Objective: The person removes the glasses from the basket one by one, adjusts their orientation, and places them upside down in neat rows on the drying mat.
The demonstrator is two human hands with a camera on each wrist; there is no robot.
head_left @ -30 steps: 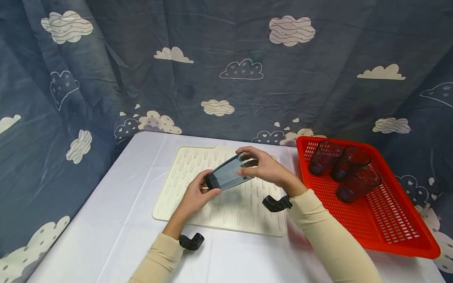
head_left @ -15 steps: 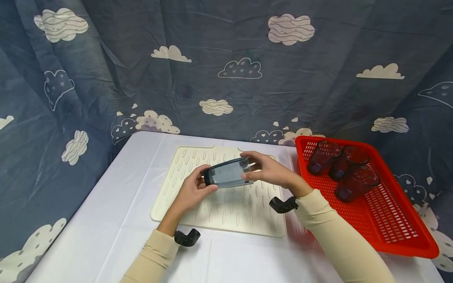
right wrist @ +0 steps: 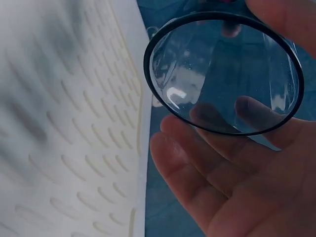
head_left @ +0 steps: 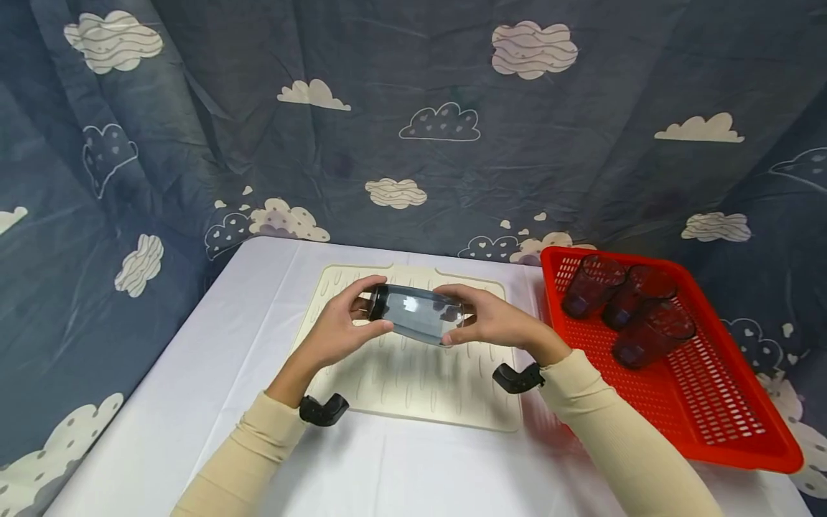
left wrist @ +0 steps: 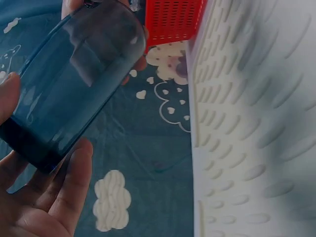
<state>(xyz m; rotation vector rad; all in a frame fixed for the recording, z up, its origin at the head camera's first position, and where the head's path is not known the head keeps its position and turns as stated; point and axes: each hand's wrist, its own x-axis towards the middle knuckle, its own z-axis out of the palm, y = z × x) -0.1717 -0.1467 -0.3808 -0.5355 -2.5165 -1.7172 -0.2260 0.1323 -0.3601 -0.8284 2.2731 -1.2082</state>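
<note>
A smoky blue drinking glass (head_left: pixel 416 314) is held on its side above the cream ribbed mat (head_left: pixel 420 391). My left hand (head_left: pixel 339 323) grips its dark thick base, thumb on the near side and fingers on the far side. At the rim end, my right hand (head_left: pixel 487 316) holds the glass between thumb and fingers. The right wrist view looks into the round open mouth, where the rim (right wrist: pixel 148 74) shows dark and fingers show through the clear wall. In the left wrist view the glass (left wrist: pixel 74 74) slants from base to mouth.
A red perforated basket (head_left: pixel 659 409) stands to the right of the mat, with three dark tinted glasses (head_left: pixel 652 334) grouped toward its back. A white cloth (head_left: pixel 239 359) covers the table. A dark cloud-patterned curtain (head_left: pixel 349 158) hangs behind.
The glass has turned from slanting up toward the right to nearly level, its rim end now slightly lower. My left hand has risen with the base; the right hand has lowered a little.
</note>
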